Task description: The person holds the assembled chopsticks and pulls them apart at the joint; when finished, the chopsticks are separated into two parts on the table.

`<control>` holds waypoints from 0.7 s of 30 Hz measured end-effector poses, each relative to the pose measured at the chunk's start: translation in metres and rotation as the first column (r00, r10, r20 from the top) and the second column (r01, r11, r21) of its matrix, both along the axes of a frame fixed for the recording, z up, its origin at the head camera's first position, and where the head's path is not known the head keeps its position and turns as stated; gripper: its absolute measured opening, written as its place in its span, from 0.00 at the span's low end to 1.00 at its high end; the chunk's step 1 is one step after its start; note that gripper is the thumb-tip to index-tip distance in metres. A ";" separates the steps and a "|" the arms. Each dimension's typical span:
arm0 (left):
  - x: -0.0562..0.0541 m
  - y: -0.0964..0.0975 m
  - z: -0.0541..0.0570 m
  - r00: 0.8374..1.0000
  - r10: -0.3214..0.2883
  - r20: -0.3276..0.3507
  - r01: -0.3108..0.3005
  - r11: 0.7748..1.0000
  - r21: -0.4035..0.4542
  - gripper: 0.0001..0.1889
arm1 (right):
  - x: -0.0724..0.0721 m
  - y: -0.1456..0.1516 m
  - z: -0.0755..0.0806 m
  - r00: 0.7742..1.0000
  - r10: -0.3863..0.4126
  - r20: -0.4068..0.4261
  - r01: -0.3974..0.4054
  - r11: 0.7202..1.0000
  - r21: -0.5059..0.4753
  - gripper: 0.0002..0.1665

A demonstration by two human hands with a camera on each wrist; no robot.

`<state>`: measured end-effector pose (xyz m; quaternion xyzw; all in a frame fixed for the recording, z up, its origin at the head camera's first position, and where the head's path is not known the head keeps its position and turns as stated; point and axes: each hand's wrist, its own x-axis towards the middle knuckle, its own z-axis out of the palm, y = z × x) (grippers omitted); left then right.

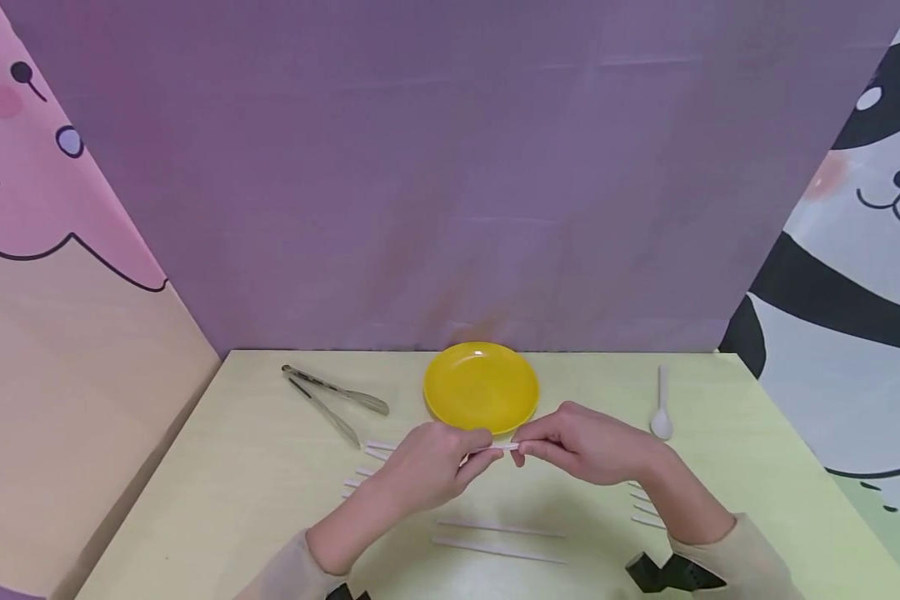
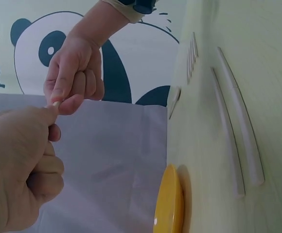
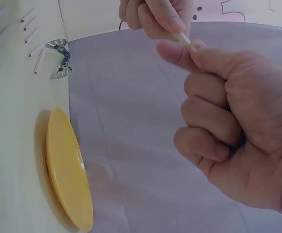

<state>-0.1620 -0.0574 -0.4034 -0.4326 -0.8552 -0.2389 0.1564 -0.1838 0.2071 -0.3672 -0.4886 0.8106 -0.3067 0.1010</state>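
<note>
A thin white stick (image 1: 506, 447) is pinched between both hands in front of the plate. My left hand (image 1: 437, 468) holds one end between thumb and fingers, covering most of it. From the other side my right hand (image 1: 594, 442) grips the opposite end, thumb and forefinger meeting on it. Only a short pale piece of the stick (image 3: 183, 40) shows between the fingertips in the right wrist view. On the table below the hands lie two long white sticks (image 1: 499, 550), roughly parallel. Just behind the hands is a yellow plate (image 1: 482, 387).
Metal tongs (image 1: 337, 398) lie spread at the back left. A white spoon (image 1: 662, 421) lies at the back right. More white sticks sit in groups, partly hidden by the arms, at the left (image 1: 378, 448) and right (image 1: 647, 510). A purple cloth wall (image 1: 480, 183) stands behind the table.
</note>
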 end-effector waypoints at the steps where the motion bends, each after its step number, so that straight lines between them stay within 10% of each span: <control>1: 0.000 -0.001 0.000 1.000 0.005 0.026 -0.005 1.000 -0.005 0.18 | 0.000 -0.001 0.000 1.000 -0.012 -0.010 0.012 1.000 0.007 0.12; 9: 0.008 -0.002 0.005 0.992 0.102 -0.078 -0.109 0.989 -0.100 0.16 | 0.003 -0.006 -0.003 0.993 -0.084 -0.082 0.087 0.996 0.029 0.12; 16: 0.006 -0.004 0.005 0.997 0.002 -0.083 -0.012 0.994 -0.110 0.15 | 0.001 -0.001 -0.002 1.000 0.029 -0.002 -0.029 1.000 -0.010 0.12; 21: 0.009 0.000 0.005 0.982 0.094 -0.165 -0.112 0.988 -0.106 0.15 | 0.002 -0.002 -0.004 0.999 -0.021 -0.049 0.020 1.000 -0.011 0.12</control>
